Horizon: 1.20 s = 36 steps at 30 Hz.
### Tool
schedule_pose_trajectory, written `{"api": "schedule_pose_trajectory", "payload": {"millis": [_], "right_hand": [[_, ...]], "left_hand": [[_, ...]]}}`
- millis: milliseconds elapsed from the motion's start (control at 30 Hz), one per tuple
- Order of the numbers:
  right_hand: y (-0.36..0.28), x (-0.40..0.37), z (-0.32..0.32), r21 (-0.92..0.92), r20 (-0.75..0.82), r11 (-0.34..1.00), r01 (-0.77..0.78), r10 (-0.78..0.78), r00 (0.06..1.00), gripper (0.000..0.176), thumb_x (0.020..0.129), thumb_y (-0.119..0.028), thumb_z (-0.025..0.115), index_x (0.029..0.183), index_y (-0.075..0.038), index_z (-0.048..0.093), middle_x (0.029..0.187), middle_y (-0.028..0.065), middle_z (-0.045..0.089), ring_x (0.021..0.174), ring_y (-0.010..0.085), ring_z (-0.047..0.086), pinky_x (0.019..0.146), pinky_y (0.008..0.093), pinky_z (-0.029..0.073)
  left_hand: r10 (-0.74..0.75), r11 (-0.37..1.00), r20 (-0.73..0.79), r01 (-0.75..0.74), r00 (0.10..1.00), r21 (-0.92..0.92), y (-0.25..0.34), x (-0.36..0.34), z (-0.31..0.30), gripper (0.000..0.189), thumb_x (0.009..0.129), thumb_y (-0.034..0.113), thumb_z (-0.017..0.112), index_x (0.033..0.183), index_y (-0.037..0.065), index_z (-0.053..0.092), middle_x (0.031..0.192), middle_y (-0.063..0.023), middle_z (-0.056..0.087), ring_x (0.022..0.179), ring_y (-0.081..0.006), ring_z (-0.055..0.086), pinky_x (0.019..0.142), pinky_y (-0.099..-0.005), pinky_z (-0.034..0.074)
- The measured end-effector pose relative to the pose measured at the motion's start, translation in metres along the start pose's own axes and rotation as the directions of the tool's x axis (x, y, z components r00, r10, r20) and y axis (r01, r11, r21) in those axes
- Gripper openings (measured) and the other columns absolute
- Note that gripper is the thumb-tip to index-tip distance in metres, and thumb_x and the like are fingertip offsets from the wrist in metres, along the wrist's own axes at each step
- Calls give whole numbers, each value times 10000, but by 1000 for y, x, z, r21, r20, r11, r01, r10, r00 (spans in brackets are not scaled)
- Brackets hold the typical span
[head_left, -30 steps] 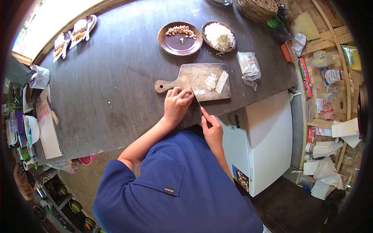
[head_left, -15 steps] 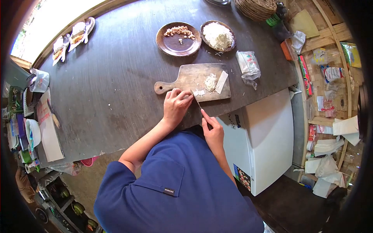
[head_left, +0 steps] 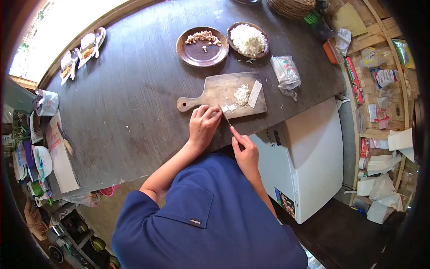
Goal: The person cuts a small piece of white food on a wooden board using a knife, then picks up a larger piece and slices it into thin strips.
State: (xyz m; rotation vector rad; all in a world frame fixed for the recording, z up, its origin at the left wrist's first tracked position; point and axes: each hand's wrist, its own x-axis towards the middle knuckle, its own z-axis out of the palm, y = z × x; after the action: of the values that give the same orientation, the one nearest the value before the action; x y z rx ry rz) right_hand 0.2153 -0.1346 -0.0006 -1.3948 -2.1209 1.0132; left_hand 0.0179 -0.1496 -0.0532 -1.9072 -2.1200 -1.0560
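Note:
A wooden cutting board [head_left: 217, 92] with a handle lies near the table's front edge. My left hand [head_left: 205, 123] rests on the board's lower edge, fingers bent together beside small white pieces [head_left: 229, 108]; whatever is under the fingertips is hidden. My right hand [head_left: 245, 150] grips a thin knife [head_left: 226, 116], whose blade points up to the board beside the left fingertips. On the board also lie a heap of white shreds [head_left: 242, 95] and a flat pale slab [head_left: 255, 94].
Behind the board stand a brown plate [head_left: 204, 59] with small chopped pieces and a bowl [head_left: 248, 40] heaped with white shreds. A plastic packet [head_left: 285, 72] lies to the right. A white freezer [head_left: 313, 157] stands beyond the table's front edge.
The camera view has shifted slightly. Both hands keep nearly the same places at the board, with the knife still in my right hand.

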Motion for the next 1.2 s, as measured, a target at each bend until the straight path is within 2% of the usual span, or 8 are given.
{"api": "schedule_pose_trajectory", "payload": {"millis": [100, 200, 333, 467, 567, 633, 1067, 1200], "right_hand": [[2, 0, 2, -17, 1, 1000, -7, 7, 1000, 388, 1025, -176, 683, 1395, -276, 744, 923, 67, 699, 803, 268, 700, 760, 382, 556], [0, 4, 1, -12, -2, 1000, -8, 8, 1000, 387, 1024, -177, 684, 1392, -278, 746, 920, 67, 697, 796, 269, 700, 751, 382, 556], [1, -1, 0, -33, -7, 999, 35, -35, 999, 383, 1022, -178, 687, 1387, -279, 749, 918, 67, 696, 788, 264, 702, 737, 387, 555], [6, 2, 1, -27, -1, 1000, -5, 5, 1000, 383, 1020, -173, 687, 1383, -277, 751, 917, 69, 696, 794, 265, 706, 740, 389, 557], [2, 5, 4, 27, -32, 999, 29, -28, 999, 384, 1017, -176, 690, 1382, -280, 752, 911, 67, 693, 801, 268, 710, 737, 389, 558], [3, -1, 2, -14, -16, 1000, 22, -22, 1000, 386, 1011, -186, 697, 1379, -289, 752, 910, 63, 694, 805, 277, 712, 734, 392, 559], [10, 1, 7, -40, -48, 999, 6, -8, 999, 388, 1001, -202, 707, 1369, -318, 755, 904, 50, 692, 791, 289, 713, 721, 419, 566], [4, 0, 9, -7, -61, 998, 55, -55, 997, 387, 1000, -201, 709, 1369, -308, 756, 904, 57, 690, 796, 295, 714, 724, 422, 566]], "left_hand": [[3, 1000, 6, -4, 1000, 8, 1, 1, -2, 191, 844, 181, 787, 1030, 140, 771, 1118, 36, 695, 1095, -217, 625, 930, -382, 500], [-11, 999, 0, 11, 1000, 35, 3, 0, -2, 232, 810, 177, 827, 1038, 155, 794, 1122, 53, 703, 1076, -205, 626, 915, -382, 498], [-15, 999, -1, 15, 1000, 30, -1, 1, -2, 205, 823, 170, 823, 1024, 158, 791, 1119, 60, 703, 1073, -203, 625, 907, -379, 496], [-14, 999, -13, 14, 1000, 32, 3, 1, 1, 189, 830, 160, 817, 1017, 153, 787, 1119, 62, 702, 1071, -204, 626, 909, -379, 495], [4, 998, -7, -4, 1000, 56, 5, 1, -3, 179, 839, 169, 809, 1014, 143, 782, 1109, 57, 699, 1059, -200, 624, 910, -378, 491], [14, 998, -6, -13, 1000, 68, 3, 2, -5, 173, 846, 180, 802, 1012, 136, 779, 1098, 51, 697, 1049, -196, 621, 907, -376, 488], [-4, 999, -19, 5, 1000, 36, 2, 3, -3, 157, 837, 185, 817, 984, 143, 784, 1093, 58, 712, 1045, -201, 627, 904, -374, 478], [-32, 999, -12, 32, 999, 20, 1, 2, -3, 147, 828, 175, 831, 972, 155, 807, 1103, 69, 740, 1046, -213, 639, 905, -385, 484]]}}
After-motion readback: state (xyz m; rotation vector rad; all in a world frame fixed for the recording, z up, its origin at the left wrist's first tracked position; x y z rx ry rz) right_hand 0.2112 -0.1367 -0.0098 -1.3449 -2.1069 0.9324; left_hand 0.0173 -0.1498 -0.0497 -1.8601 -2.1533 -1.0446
